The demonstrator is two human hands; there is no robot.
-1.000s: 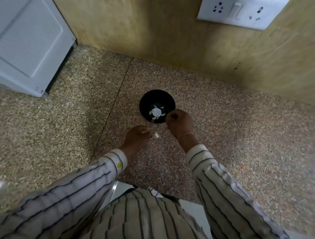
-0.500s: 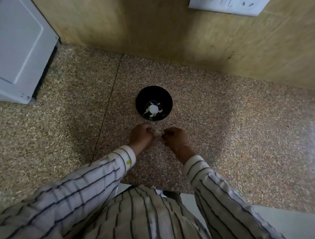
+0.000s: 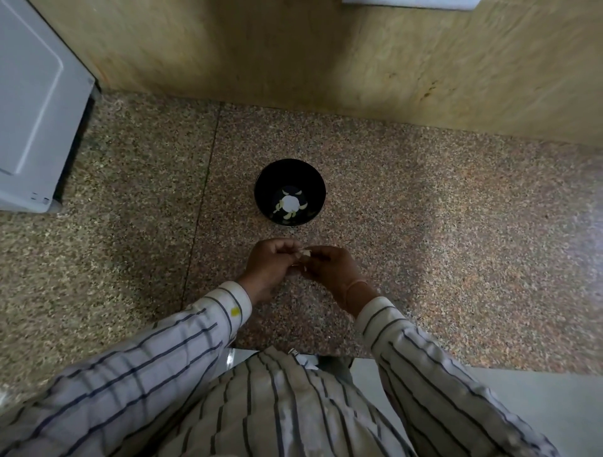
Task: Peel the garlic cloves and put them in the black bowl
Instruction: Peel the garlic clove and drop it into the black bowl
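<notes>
The black bowl (image 3: 267, 182) stands on the speckled stone counter, a little beyond my hands. Several pale peeled garlic cloves (image 3: 287, 213) lie at its bottom around a white glare spot. Just in front of the bowl my left hand (image 3: 269, 266) and my right hand (image 3: 332, 267) meet, fingertips together. Between them both hands pinch a small pale garlic clove (image 3: 305, 256), which is mostly hidden by the fingers.
A white appliance (image 3: 36, 107) stands at the far left on the counter (image 3: 424, 244). A tan wall (image 3: 326, 58) closes the back, with a white socket plate (image 3: 408, 4) at the top edge. The counter's front edge runs just before my body.
My right hand has come back from the bowl's rim to my left hand. Both hands now pinch the clove together. The view has tilted downwards.
</notes>
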